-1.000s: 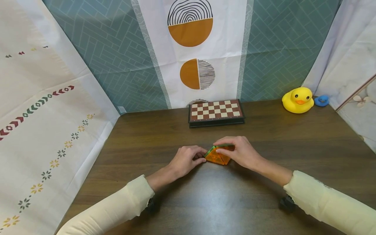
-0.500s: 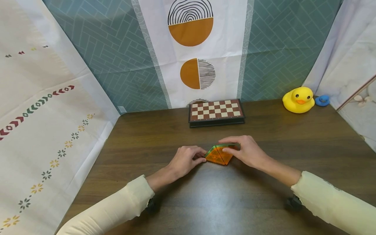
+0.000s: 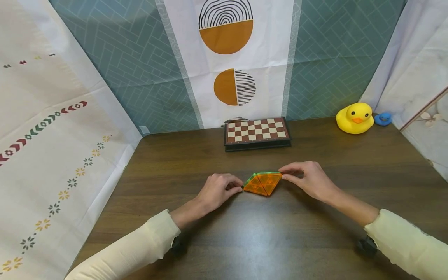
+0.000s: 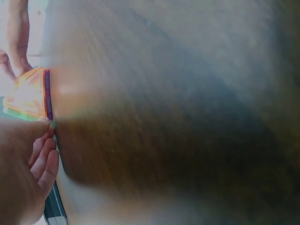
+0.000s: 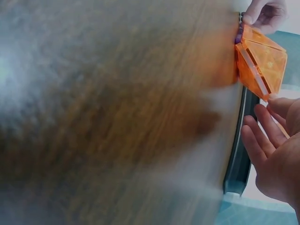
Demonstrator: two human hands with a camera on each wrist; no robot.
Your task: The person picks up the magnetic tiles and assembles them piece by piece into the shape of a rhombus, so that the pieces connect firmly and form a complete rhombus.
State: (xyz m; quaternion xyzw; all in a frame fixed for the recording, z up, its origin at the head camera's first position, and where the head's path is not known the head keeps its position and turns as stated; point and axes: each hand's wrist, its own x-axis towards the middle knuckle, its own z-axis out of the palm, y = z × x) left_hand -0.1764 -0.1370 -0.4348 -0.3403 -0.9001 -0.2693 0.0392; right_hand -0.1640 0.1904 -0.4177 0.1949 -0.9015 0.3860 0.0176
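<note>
A small structure of translucent magnetic tiles [image 3: 268, 182] stands on the wooden table, orange triangles facing front and green edging along the back. A purple edge [image 4: 48, 93] shows at its base in the left wrist view. My left hand [image 3: 217, 191] pinches its left corner between thumb and fingertips. At the upper right corner, the thumb and index finger of my right hand [image 3: 311, 181] pinch the orange tile. In the right wrist view, the other fingers of the right hand [image 5: 276, 145] spread loosely below the orange tile [image 5: 265, 61].
A folded checkered game board [image 3: 257, 134] lies behind the tiles at the table's back edge. A yellow rubber duck [image 3: 355, 118] and a small blue duck [image 3: 383, 119] sit at the back right corner. Patterned cloths hang around the table [image 3: 168, 163].
My right hand has slid right along the tiles to their right corner, uncovering the second orange triangle. The left hand has stayed at the left corner.
</note>
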